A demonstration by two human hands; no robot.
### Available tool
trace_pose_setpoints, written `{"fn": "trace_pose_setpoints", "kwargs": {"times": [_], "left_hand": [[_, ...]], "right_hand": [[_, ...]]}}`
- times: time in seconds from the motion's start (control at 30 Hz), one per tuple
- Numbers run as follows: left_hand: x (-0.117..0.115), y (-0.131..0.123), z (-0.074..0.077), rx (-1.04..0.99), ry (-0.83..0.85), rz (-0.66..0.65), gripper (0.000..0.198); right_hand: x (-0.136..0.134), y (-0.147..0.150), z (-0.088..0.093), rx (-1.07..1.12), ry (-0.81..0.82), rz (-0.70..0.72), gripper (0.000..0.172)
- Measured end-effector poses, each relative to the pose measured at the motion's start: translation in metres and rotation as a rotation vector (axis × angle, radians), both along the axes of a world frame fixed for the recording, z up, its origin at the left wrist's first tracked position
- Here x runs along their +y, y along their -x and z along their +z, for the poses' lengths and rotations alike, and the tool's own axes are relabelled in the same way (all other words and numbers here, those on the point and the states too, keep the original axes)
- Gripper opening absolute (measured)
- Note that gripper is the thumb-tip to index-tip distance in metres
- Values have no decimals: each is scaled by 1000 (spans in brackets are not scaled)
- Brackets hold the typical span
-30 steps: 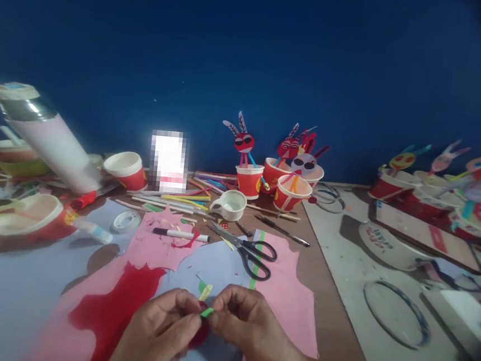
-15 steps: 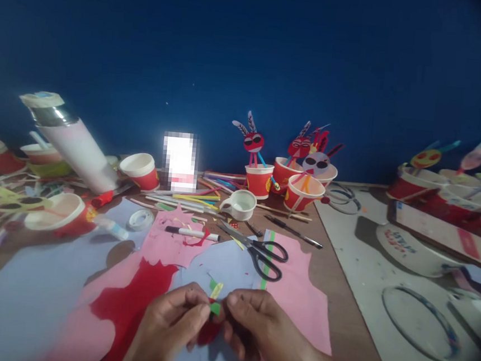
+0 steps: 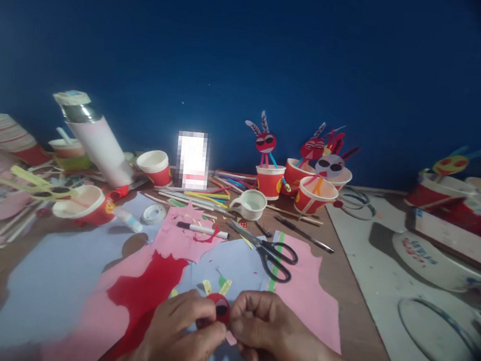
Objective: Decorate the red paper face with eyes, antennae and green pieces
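Between my two hands is a small red paper face with a dark eye and two pale yellow strips standing up like ears. My left hand pinches its left and lower side, covering part of it. From the right, my right hand has its thumb and fingertips closed at the face's edge. A small pink paper bit shows just under those fingertips. Below the hands lies blue paper. Black-handled scissors rest beyond them, near a marker.
Red paper and pink paper lie to either side. Behind are a white cup, a pen, and red paper cups holding paper figures. A flask leans at left; a phone lies right.
The red face has turned up into view between my hands, showing an eye and yellow ears. The green bit seen at my left fingertips no longer shows there. The view has shifted left.
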State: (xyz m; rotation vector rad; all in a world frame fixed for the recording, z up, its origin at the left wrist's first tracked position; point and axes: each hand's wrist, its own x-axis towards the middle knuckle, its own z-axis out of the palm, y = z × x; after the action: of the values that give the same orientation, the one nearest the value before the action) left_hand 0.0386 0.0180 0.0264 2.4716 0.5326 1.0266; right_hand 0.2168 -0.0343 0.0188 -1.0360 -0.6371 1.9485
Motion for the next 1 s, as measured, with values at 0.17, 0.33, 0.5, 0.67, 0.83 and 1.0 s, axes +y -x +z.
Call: {"fn": "trace_pose_setpoints", "kwargs": {"times": [0.17,0.33,0.5,0.67,0.83,1.0], "left_hand": [[1,-1,6,-20,350,3,23],[1,-2,6,-25,961,42,8],[-4,-5,5,-37,1048,84,10],[-4,-7,3,-19,1101,115,7],[2,-7,4,29,1024,93,10],[6,7,9,182,875,77,15]], "right_hand": [[4,2,10,-162,-97,-42,43],[4,7,11,-314,-164,-122,44],[0,8,2,-365,-214,-105,35],[0,9,-6,-421,-262,-113,32],[-2,5,-12,-518,-351,-44,32],[27,-18,25,-1130,-1009,37,27]]}}
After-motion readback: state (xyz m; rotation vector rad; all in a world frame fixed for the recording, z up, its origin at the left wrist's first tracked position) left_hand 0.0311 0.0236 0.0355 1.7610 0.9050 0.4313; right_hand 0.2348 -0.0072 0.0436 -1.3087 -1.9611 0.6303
